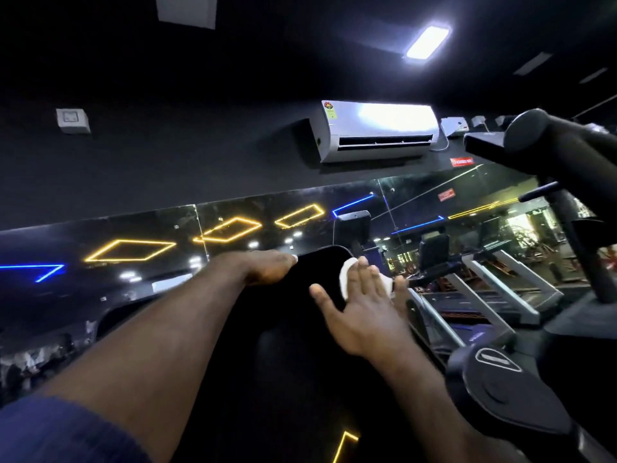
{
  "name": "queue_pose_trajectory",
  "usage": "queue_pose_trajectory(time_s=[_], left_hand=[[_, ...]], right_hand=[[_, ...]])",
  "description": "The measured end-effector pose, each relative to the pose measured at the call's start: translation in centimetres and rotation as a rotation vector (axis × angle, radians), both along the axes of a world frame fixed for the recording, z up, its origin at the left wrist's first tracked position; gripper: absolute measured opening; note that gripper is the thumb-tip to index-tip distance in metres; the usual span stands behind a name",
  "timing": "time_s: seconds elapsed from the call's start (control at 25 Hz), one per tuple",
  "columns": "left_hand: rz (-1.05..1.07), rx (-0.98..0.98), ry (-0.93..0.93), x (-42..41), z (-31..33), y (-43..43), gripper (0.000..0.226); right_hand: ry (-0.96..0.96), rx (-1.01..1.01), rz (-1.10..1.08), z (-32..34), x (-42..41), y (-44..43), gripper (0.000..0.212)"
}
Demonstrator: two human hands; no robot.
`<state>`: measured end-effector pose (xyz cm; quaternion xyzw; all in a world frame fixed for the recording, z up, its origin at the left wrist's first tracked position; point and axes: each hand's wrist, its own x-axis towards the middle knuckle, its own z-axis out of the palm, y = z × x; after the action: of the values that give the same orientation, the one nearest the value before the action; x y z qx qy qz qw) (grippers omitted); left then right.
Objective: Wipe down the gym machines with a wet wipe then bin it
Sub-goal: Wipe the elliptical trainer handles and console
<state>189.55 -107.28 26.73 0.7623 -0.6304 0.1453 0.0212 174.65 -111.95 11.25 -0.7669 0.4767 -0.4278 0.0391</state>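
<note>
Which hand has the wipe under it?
The right hand: it presses the white wipe flat on the black pad. The left hand only grips the pad's top edge.

White wet wipe (346,280), bunched flat, pressed onto upper right area of machine panel (300,345) beneath straight fingers of right hand (364,315); white edges visible either side of fingers. Panel: black, matte, rounded top corner.
</note>
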Motion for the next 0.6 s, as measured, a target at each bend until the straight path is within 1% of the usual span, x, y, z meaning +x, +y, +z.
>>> queue_pose_trajectory(time_s=[0.08, 0.12, 0.16, 0.24, 0.28, 0.36, 0.4, 0.44, 0.48, 0.52, 0.56, 0.6], left_hand=[[0.04, -0.036, 0.035, 0.7, -0.3, 0.0, 0.056], [0.074, -0.058, 0.04, 1.2, -0.5, -0.3, 0.063], [0.107, -0.082, 0.025, 1.4, -1.1, -0.3, 0.069], [0.162, -0.116, -0.022, 1.2, -2.2, -0.1, 0.074], [0.174, -0.126, -0.053, 0.6, -2.8, 0.6, 0.075], [0.165, -0.147, -0.111, -0.4, -3.9, 2.3, 0.078], [0.143, -0.16, -0.132, -0.4, -4.4, 3.1, 0.079], [0.121, -0.177, -0.152, -0.3, -4.9, 4.0, 0.08], [0.097, -0.2, -0.166, -0.3, -5.5, 4.7, 0.082], [0.071, -0.218, -0.173, -0.2, -6.1, 5.4, 0.083], [0.046, -0.233, -0.179, -0.3, -6.9, 6.0, 0.083], [0.026, -0.238, -0.184, -0.5, -7.7, 6.5, 0.083]], right_hand=[[0.049, -0.067, 0.121, -2.5, 0.0, 2.9, 0.099], [0.064, -0.074, 0.116, -3.9, -0.4, 3.6, 0.098], [0.056, -0.055, 0.07, -4.8, -1.1, 3.6, 0.1], [-0.044, 0.038, -0.058, -4.4, -2.2, 2.0, 0.109], [-0.08, 0.095, -0.05, -3.6, -2.3, 2.0, 0.112], [-0.053, 0.061, 0.048, -3.5, -1.6, 3.5, 0.108], [-0.02, 0.034, 0.127, -4.3, -1.5, 4.6, 0.103], [-0.023, 0.049, 0.225, -5.4, -1.9, 5.5, 0.101], [-0.072, 0.079, 0.299, -6.4, -2.4, 5.5, 0.105], [-0.153, 0.109, 0.318, -7.2, -2.9, 5.1, 0.114], [-0.218, 0.133, 0.267, -7.5, -3.4, 4.3, 0.123], [-0.255, 0.175, 0.224, -7.4, -3.6, 4.0, 0.125]])
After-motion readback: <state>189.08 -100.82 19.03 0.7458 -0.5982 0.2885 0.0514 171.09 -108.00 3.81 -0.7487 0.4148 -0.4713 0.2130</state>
